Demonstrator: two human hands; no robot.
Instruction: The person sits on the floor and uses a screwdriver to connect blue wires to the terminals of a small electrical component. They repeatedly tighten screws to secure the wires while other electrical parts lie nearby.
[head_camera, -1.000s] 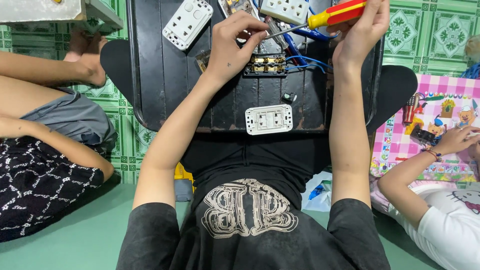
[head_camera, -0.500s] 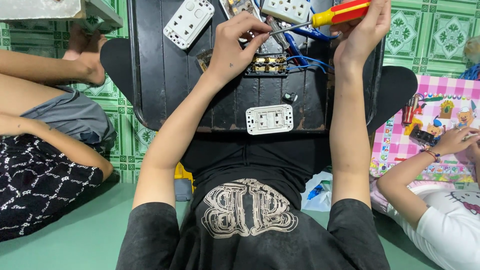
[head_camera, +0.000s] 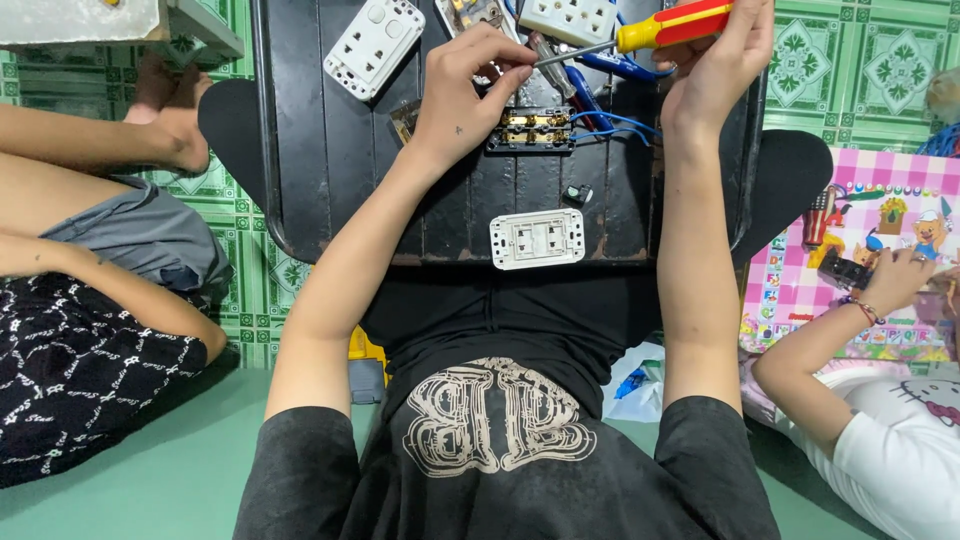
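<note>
Our right grip (head_camera: 725, 70) is clenched around a red-and-yellow screwdriver (head_camera: 672, 25); our left grip (head_camera: 470, 85) pinches its tip over the brass terminal block (head_camera: 530, 130) mid-tray (head_camera: 300, 200). Blue wires (head_camera: 610, 125) crowd its right; a white socket (head_camera: 537, 239) lies at the near edge.

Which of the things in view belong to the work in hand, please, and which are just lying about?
In use:
- screwdriver in the right hand
- black terminal block with blue wires, under the left hand

Lying about:
- white socket plate near the tray's edge
- white switch plate
- small black part
- pink picture mat
</note>
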